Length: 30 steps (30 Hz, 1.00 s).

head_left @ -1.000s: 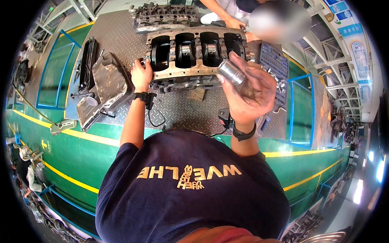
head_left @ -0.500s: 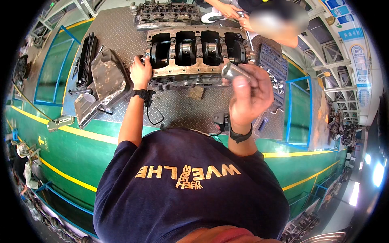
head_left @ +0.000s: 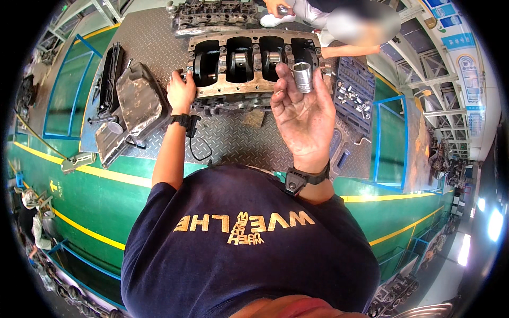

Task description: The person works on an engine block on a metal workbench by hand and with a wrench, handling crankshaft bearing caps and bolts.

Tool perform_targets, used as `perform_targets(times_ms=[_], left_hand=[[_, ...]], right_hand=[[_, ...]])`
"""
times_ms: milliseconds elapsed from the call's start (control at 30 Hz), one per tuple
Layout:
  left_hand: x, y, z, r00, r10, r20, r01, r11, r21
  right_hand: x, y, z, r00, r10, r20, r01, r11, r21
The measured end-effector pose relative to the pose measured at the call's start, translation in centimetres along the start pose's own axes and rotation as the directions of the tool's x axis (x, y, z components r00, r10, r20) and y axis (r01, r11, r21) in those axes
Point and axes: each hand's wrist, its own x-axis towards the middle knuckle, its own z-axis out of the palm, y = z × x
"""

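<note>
A dark engine block [head_left: 222, 90], with its open bays and the crankshaft [head_left: 240, 59] facing up, lies on the steel-plate bench. My left hand [head_left: 181, 94] grips the block's left end; its fingertips are partly hidden there. Raised over the block's near right corner, my right hand [head_left: 305, 119] is turned palm up. A shiny chrome socket [head_left: 303, 78] stands upright between its thumb and fingers, the hexagonal opening at the top. To the right, a blue socket-set case [head_left: 347, 74] holds several loose sockets [head_left: 361, 106].
A cylinder head [head_left: 214, 17] sits behind the block. On the left are a worn oil pan [head_left: 139, 98] and a black tray [head_left: 110, 74] of long parts. Across the bench, a co-worker's hand [head_left: 279, 7] holds something small, and their other arm [head_left: 352, 50] reaches toward the block.
My right hand has swung left and turned its palm up, bringing the socket from tilted to upright. My left hand stays at the block's end. The co-worker's hands have moved apart.
</note>
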Motion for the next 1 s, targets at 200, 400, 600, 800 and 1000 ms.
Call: perform_targets(times_ms=[200,400,600,800,1000], left_hand=[[-0.1,0.0,0.0,1.000,0.011,-0.022,-0.011,1.000,-0.012],[0.0,-0.2,0.0,1.000,0.004,-0.015,-0.004,1.000,-0.022],[-0.1,-0.1,0.3,0.999,0.015,-0.035,-0.015,1.000,-0.019],[-0.1,-0.4,0.5,0.997,0.043,-0.067,-0.045,0.998,-0.035],[-0.4,-0.1,0.2,0.997,0.013,-0.080,-0.016,0.999,-0.033]], right_hand=[[0.0,-0.5,-0.5,1.000,0.014,0.020,-0.015,0.999,0.029],[0.2,-0.7,-0.8,1.000,0.001,0.017,-0.001,1.000,0.027],[0.1,-0.9,-0.5,0.991,-0.067,-0.118,0.061,0.997,-0.055],[0.7,-0.9,-2.0,0.933,0.111,0.343,-0.104,0.994,-0.039],[3.1,-4.5,-4.4,0.979,-0.204,-0.010,0.116,0.597,-0.794]])
